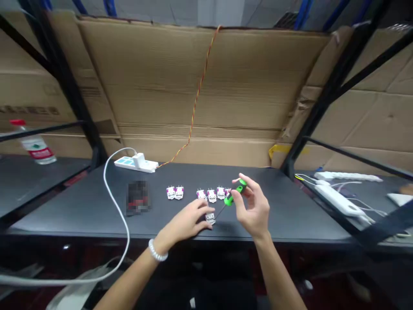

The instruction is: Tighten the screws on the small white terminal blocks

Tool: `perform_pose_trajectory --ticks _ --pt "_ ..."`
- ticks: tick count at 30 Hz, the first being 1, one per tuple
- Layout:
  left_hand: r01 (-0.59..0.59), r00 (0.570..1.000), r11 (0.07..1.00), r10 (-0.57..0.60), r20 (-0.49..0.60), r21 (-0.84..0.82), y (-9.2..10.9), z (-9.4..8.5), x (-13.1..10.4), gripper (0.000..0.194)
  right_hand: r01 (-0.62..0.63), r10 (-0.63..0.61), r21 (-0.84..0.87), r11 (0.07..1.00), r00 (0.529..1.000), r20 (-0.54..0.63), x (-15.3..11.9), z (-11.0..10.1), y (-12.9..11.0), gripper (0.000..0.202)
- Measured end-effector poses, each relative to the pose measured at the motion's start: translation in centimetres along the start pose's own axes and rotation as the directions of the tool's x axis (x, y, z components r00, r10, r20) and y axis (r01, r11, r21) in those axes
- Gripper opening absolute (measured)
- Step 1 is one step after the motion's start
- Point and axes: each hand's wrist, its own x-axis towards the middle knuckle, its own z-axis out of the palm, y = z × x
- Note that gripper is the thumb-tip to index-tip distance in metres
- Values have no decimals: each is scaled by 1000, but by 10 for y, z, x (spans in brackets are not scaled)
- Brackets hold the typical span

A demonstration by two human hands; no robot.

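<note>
My left hand is closed around the edges of a small white plug-like part, pressing it on the dark tabletop near the front edge. In my right hand is a screwdriver with a green and black handle, pinched between thumb and fingers. Its thin shaft slants down to the left, and the tip meets the white part. Just behind my hands stand several similar white parts with purple pieces and metal prongs, such as this one. Two more white parts sit side by side farther left.
A white power strip with a plugged-in charger lies at the back left; its white cable loops over the front edge. A pixelated dark object lies left. Black metal posts flank the table, and cardboard backs it.
</note>
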Motion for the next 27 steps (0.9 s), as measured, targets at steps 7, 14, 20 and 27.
perform_pose_trajectory --ticks 7,14,20,27 --pt "-6 1000 1000 6 -1 18 2 -1 1 40 29 -29 -32 999 1000 -6 -2 1 1 43" --pt "-15 1000 1000 15 -5 18 2 -1 1 41 60 -59 -60 996 998 22 -1 3 0 44" --pt "-4 1000 1000 3 8 19 5 -3 2 41 88 -89 -44 995 996 -18 0 2 -4 46" --pt "-2 1000 1000 2 7 25 5 -3 1 40 85 -86 -44 995 996 -6 0 2 -2 46"
